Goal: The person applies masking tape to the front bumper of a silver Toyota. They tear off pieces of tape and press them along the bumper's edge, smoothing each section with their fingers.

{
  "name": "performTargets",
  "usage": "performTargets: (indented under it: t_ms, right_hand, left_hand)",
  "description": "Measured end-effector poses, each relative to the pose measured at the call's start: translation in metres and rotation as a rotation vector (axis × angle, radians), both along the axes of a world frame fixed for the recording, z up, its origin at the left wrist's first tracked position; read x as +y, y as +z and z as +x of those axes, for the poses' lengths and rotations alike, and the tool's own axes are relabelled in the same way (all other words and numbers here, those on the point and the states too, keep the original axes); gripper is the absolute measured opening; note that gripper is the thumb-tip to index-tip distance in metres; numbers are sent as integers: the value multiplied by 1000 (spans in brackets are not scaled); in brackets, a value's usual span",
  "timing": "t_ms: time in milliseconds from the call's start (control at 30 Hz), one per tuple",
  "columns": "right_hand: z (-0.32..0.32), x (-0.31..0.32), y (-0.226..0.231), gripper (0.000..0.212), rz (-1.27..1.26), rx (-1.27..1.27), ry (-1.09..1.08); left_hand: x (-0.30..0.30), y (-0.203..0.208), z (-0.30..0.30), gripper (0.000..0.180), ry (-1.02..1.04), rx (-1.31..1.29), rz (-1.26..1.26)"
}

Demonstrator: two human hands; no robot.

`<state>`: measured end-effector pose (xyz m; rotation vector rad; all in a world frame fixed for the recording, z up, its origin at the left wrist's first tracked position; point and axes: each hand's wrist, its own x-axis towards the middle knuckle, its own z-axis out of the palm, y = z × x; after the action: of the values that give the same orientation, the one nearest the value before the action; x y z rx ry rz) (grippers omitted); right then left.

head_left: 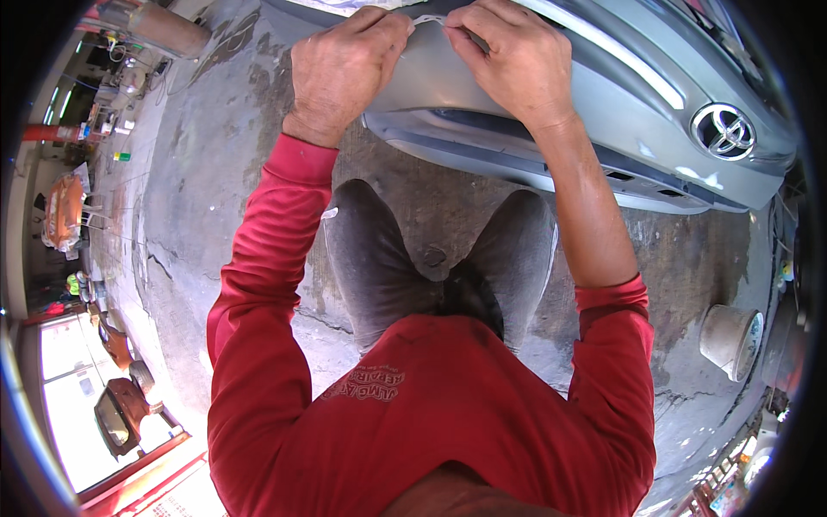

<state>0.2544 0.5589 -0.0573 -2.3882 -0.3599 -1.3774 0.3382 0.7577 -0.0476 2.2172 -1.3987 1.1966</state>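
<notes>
Stretched between my two hands is a short, thin whitish strip (429, 18) that looks like tape. One end is pinched in the closed fingers of my left hand (343, 76). My right hand (523, 71) grips the other end between thumb and fingers, knuckles up. Both hands are raised at the top of the view, over the corner of a silver-grey car bumper (444, 82). Whether the strip touches the bodywork I cannot tell. A chrome emblem (723, 132) sits on the car's front, farther right.
My bent knees (366, 233) are close to the bumper's lower edge. A whitish bucket (730, 342) stands on the stained concrete floor (207, 172) at right. To the left are an orange panel (65, 211) on a stand and a small green container (121, 157). A rusty cylinder (168, 28) lies upper left.
</notes>
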Motion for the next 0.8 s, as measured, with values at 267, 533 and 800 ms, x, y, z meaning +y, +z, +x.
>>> performTargets:
  t_ms: [267,533,800]
  right_hand:
    - [17,-7,11,5,-214,10,11]
    - [28,-2,18,9,-236,100,-62]
    - [38,-2,22,5,-383,216,-163]
  left_hand:
    - [7,1,23,14,55,-192,160]
    - [1,6,30,8,113,-106,235]
    - [-6,30,21,11,160,-47,322]
